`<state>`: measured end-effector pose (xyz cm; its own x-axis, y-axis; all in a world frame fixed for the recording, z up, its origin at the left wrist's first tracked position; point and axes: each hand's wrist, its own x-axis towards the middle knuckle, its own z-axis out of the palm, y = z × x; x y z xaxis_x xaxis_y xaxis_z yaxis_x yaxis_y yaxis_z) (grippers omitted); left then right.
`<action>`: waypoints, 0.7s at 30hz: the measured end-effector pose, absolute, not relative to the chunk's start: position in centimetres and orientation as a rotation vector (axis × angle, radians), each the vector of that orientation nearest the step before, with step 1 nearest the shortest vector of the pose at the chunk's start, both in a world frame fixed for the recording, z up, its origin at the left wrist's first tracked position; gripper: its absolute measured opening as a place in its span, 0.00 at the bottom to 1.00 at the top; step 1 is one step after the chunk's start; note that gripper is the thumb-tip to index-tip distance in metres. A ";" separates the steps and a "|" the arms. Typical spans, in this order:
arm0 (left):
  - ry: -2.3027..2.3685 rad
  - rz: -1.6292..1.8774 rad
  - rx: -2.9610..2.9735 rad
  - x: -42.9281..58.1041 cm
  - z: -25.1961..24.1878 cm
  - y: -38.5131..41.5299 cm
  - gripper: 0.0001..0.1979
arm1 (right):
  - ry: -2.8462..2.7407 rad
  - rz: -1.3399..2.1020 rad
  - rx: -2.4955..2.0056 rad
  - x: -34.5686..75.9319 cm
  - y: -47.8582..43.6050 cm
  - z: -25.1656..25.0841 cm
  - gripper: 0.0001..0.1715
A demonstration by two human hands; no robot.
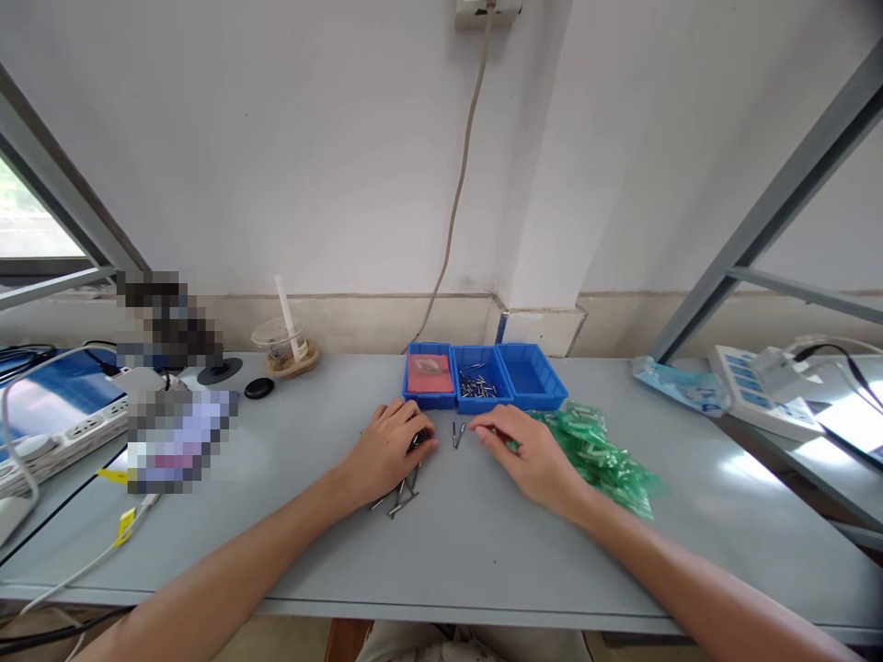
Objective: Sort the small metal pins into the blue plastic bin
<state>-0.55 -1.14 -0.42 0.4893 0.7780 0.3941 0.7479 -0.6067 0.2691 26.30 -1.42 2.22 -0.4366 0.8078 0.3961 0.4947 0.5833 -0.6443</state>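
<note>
My left hand is closed over a small heap of thin metal pins on the grey table. Dark pin ends show between its thumb and forefinger, and others stick out below the palm. Two more short pins lie between my hands. Fingers curled and tips together, my right hand is just right of those two pins. A bit of green shows under its palm; what its fingertips hold, if anything, is hidden. Crumpled green plastic bags lie beside the right wrist.
Three joined blue bins stand behind my hands: the left bin has a red packet, the middle bin many metal pins, the right bin nothing visible. Power strips and cables are left, a blue packet right.
</note>
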 end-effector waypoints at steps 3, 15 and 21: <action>1.361 0.749 2.654 -0.5 -0.4 -1.2 0.04 | -2.364 0.299 -0.946 26.3 -1.5 1.7 0.14; 1.375 0.733 2.647 -0.4 -0.4 -1.0 0.04 | -2.583 0.293 -1.025 26.5 -1.3 1.1 0.12; 1.371 0.750 2.650 -0.5 -0.5 -1.1 0.04 | -2.582 0.364 -1.007 26.3 -1.4 1.3 0.03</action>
<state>-0.48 -1.12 -0.52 0.4844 0.7828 0.3906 0.7511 -0.6010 0.2730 26.33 -1.45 1.30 -0.6887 0.6899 0.2230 0.6014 0.7154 -0.3557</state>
